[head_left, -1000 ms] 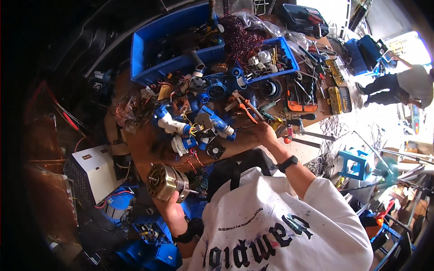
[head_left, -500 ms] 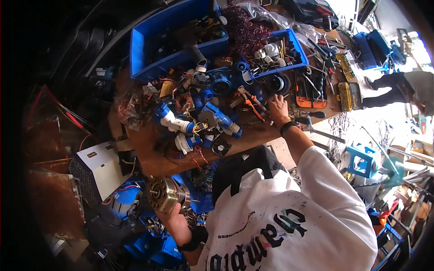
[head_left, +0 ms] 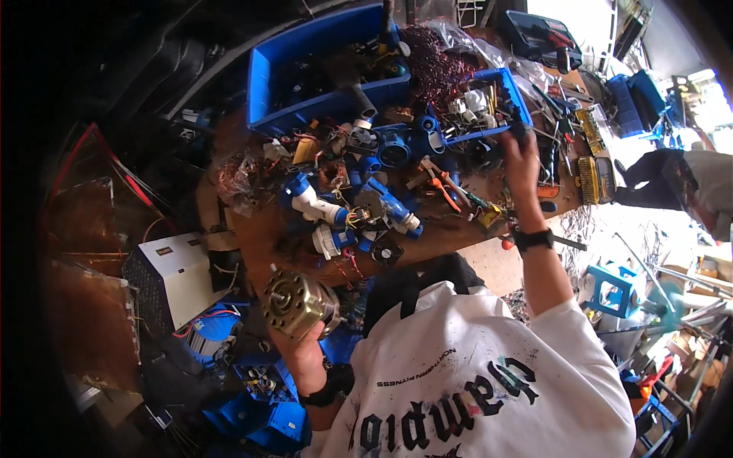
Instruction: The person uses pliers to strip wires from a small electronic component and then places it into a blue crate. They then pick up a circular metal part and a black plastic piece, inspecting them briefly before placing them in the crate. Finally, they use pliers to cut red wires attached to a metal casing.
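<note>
The brass-coloured, round metal motor part (head_left: 300, 304) is left of centre in the frame's lower half, clamped in the left hand (head_left: 305, 353). Well apart, at upper right, the right hand (head_left: 522, 166) is near a shallow blue plastic tray (head_left: 517, 93); its blurred grip cannot be told. Orange-handled metal pliers (head_left: 443, 188) lie mid-frame.

The left hand (head_left: 308, 359) holds a drilled, brass-coloured metal cylinder (head_left: 296, 307); the blurred right hand (head_left: 522, 166) perhaps grips something dark (head_left: 521, 129).
</note>
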`<act>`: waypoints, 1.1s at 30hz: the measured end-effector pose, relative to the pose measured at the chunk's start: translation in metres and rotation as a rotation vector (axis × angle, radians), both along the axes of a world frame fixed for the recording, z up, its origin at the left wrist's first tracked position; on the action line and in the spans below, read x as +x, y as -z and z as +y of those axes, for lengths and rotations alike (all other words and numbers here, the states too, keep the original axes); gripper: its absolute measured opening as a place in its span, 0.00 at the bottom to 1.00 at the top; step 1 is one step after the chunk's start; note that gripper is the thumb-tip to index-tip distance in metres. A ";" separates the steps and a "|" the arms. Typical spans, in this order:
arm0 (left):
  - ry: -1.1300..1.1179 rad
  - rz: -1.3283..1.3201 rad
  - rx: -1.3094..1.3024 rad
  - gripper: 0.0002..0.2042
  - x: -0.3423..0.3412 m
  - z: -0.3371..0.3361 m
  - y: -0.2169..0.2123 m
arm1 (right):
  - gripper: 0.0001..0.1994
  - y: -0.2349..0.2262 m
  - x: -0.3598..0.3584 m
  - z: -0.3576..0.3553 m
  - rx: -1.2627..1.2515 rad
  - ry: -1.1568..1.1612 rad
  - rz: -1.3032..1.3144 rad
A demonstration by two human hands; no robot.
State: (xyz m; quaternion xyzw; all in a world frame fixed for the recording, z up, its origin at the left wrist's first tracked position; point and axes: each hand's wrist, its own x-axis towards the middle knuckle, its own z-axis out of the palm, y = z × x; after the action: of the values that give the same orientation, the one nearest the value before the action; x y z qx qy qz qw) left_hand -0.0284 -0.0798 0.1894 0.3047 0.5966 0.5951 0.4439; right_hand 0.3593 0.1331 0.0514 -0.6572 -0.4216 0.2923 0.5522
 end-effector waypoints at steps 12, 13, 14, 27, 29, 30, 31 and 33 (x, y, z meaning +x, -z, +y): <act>0.328 -0.043 0.084 0.50 0.013 0.024 -0.046 | 0.22 -0.225 -0.094 -0.064 0.454 -0.467 0.956; 0.350 -0.043 0.096 0.51 0.013 0.024 -0.048 | 0.26 -0.228 -0.094 -0.069 0.414 -0.554 0.852; 0.357 -0.023 0.122 0.51 0.014 0.023 -0.050 | 0.26 -0.233 -0.098 -0.074 0.441 -0.566 0.831; 0.340 -0.003 0.275 0.51 0.011 0.003 -0.064 | 0.34 -0.290 -0.148 -0.122 0.546 -0.763 0.532; 0.325 -0.041 0.286 0.51 0.011 0.000 -0.065 | 0.35 -0.290 -0.152 -0.125 0.529 -0.764 0.529; 0.316 -0.047 0.293 0.51 0.011 -0.002 -0.067 | 0.35 -0.291 -0.155 -0.125 0.520 -0.776 0.516; 0.314 -0.053 0.296 0.51 0.011 -0.003 -0.066 | 0.35 -0.291 -0.157 -0.125 0.511 -0.787 0.503; 0.308 -0.063 0.305 0.51 0.010 -0.004 -0.064 | 0.35 -0.291 -0.163 -0.122 0.519 -0.781 0.451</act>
State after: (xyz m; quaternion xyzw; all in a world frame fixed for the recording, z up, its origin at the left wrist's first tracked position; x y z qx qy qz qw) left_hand -0.0187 -0.0833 0.2539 0.4373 0.4318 0.6129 0.4967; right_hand 0.1963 0.0109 0.3424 -0.2130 -0.5645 0.4966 0.6240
